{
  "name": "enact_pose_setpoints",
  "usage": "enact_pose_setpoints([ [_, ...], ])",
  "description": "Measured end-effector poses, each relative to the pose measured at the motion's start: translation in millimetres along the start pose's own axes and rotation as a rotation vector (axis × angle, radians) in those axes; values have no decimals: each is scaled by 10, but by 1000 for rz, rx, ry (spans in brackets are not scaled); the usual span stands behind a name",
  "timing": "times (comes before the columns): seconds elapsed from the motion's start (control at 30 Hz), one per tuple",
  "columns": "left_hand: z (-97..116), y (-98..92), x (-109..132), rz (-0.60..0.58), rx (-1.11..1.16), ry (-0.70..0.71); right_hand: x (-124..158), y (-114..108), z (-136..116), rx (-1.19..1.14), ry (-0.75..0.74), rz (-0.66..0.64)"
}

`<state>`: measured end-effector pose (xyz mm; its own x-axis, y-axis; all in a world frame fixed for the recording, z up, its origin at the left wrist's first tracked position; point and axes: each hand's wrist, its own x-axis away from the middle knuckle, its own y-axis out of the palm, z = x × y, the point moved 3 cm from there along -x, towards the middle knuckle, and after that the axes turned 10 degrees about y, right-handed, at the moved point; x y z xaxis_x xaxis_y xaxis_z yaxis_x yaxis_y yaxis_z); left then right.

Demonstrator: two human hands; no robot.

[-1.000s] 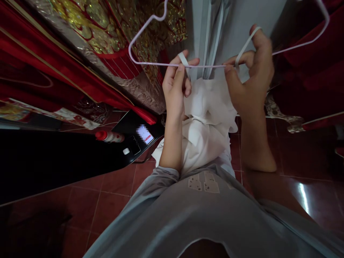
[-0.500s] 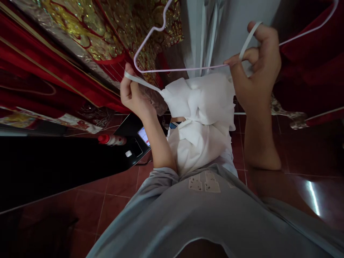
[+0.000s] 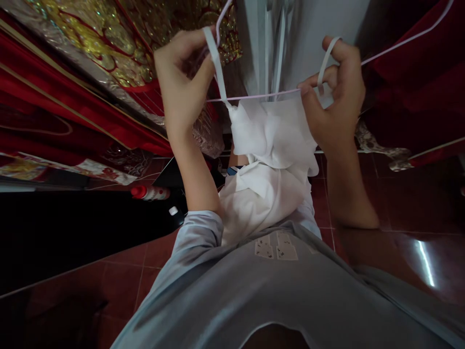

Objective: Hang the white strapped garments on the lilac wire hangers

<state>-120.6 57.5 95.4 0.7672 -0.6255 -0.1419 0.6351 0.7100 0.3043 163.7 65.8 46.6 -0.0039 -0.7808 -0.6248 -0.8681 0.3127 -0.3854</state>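
Around the pale pink hanger (image 3: 261,95), we pinch the bottom bar with our right hand (image 3: 337,99), a white loop (image 3: 324,63) over its fingers. Our left hand (image 3: 185,80), near the hanger's left end, holds a white strap (image 3: 217,63), fingers narrow. The white garment (image 3: 274,131) drapes just below the hanger.

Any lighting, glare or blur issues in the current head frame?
In the head view: dim overall, the black tabletop at left nearly featureless; a bright glare streak on the tiled floor at right; the left hand looks slightly soft, but the folds of the white garment and the lilac hanger are readable.
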Motion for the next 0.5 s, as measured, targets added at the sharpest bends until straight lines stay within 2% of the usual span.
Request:
enact_pose_setpoints([
  [0.03, 10, 48, -20, -61, -52, 16, 4, 5, -2, 0, -21, 11],
  [0.1, 48, 203, -36, -392, -152, 160, 18, 6, -24, -26, -88, 45],
  [0.17, 79, 325, -14, -740, -230, 381, 34, 13, -44, -46, -109, 32],
  [0.2, 78, 342, -11, -836, -252, 467, 41, 14, -54, -46, -108, 21],
  [0.23, 63, 330, -24, -868, -254, 514, 48, 13, -64, -39, -101, 13],
  [0.3, -15, 243, -73, -831, -212, 488, 59, 8, -81, -10, -76, 4],
  [0.4, -228, 74, -70, -734, -13, 302, 68, 6, -123, 14, -55, 12],
  [0.5, -472, -13, 118, -606, 323, 83, 75, 26, -179, -25, -72, 2],
])
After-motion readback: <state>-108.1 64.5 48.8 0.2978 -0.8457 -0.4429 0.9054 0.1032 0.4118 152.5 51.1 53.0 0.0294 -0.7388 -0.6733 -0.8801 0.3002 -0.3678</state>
